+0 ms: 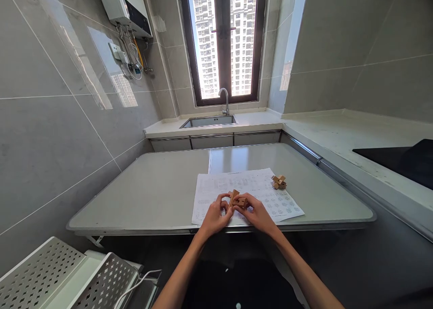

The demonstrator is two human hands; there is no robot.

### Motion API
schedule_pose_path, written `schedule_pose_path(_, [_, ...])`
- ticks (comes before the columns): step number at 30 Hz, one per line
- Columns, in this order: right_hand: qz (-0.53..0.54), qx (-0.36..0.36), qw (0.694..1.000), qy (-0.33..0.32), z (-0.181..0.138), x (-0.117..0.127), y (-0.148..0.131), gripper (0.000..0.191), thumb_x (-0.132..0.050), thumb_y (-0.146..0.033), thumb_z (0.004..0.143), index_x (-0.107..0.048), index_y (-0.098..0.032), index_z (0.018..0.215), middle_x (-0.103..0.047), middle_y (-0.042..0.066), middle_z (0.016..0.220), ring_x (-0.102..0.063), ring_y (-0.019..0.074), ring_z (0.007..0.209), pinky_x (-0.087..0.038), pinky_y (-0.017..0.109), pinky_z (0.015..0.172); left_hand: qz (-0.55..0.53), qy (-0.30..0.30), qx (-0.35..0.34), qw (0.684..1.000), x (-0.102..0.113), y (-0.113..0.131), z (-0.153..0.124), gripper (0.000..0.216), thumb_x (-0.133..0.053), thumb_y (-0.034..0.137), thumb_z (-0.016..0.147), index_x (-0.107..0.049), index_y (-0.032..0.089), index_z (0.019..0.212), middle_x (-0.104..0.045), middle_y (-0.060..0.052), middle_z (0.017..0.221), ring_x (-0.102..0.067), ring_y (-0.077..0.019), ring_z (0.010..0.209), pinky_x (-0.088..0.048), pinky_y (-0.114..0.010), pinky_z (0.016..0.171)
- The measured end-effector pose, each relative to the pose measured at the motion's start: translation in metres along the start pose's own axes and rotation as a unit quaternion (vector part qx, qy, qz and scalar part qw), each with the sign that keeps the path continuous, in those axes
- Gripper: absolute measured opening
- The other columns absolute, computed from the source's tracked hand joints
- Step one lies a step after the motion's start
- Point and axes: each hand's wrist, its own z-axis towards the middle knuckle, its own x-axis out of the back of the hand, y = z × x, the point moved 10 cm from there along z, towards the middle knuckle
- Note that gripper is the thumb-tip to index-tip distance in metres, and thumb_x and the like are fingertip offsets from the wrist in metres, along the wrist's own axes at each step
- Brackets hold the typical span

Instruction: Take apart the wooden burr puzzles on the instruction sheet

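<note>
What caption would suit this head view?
Both hands, left hand and right hand, hold small notched wooden pieces over a printed paper sheet.

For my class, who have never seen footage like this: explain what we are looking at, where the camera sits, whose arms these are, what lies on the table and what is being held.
There is no machine here. The single picture comes from a camera worn on a person's head, looking forward and down, so the two bare arms coming in from the bottom edge are that person's own. The left hand and the right hand meet over a grey table and together hold small wooden pieces. Under them lies a printed sheet of paper. A second cluster of wooden blocks rests at the sheet's far right edge, untouched. Behind are a sink with a tap and a window.
</note>
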Motion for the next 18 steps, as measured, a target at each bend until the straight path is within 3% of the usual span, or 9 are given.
schedule_pose_path(18, [0.010, 0.023, 1.000, -0.005, 0.0000, -0.0009, -0.0015, 0.024, -0.064, -0.044, 0.097, -0.068, -0.027, 0.113, -0.069, 0.005, 0.107, -0.064, 0.0219, 0.087, -0.051, 0.033, 0.073, 0.005, 0.005, -0.006, 1.000, 0.0001, -0.0025, 0.0005, 0.037, -0.055, 0.037, 0.096, -0.052, 0.023, 0.130, -0.058, 0.005, 0.070, -0.056, -0.0159, 0.068, -0.043, -0.027, 0.074])
